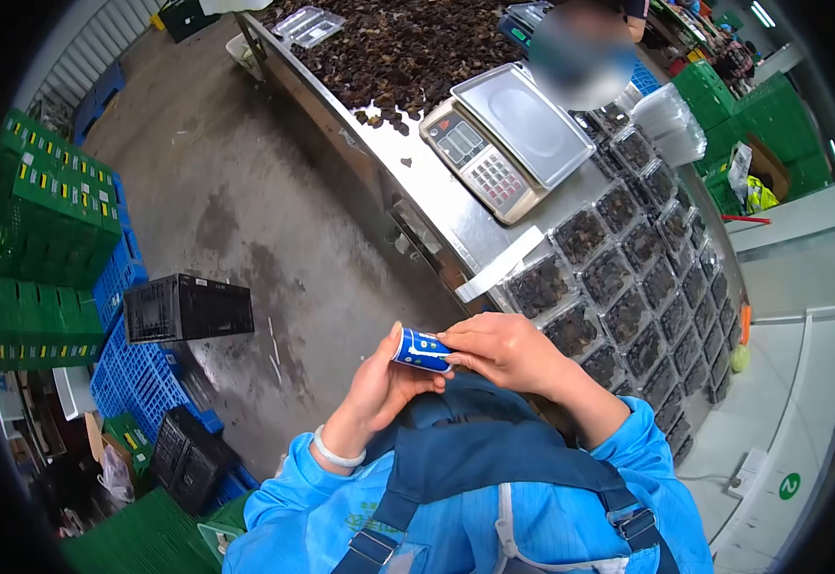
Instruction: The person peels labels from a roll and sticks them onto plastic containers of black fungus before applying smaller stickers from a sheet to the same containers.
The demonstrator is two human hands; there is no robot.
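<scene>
Right now I see both hands meeting close to my chest, above the blue jacket and dark apron straps. My left hand [379,383] is curled around a small blue and white packet [421,349], gripping its near end, with a white band on that wrist. My right hand [504,349] is closed on the packet's other end, fingertips pinching it from the right side. The packet lies tilted between the two hands, held in the air just near of the worktop [437,206] edge.

Farther away on the steel worktop stands a weighing scale [504,143] with a flat metal pan. To its right run rows of clear plastic trays [628,277] filled with dark dried pieces, and a loose heap of the same dark stuff [398,48] lies at the far end. On the floor to the left sit a black crate [188,308], blue crates [135,368] and stacked green crates [49,220].
</scene>
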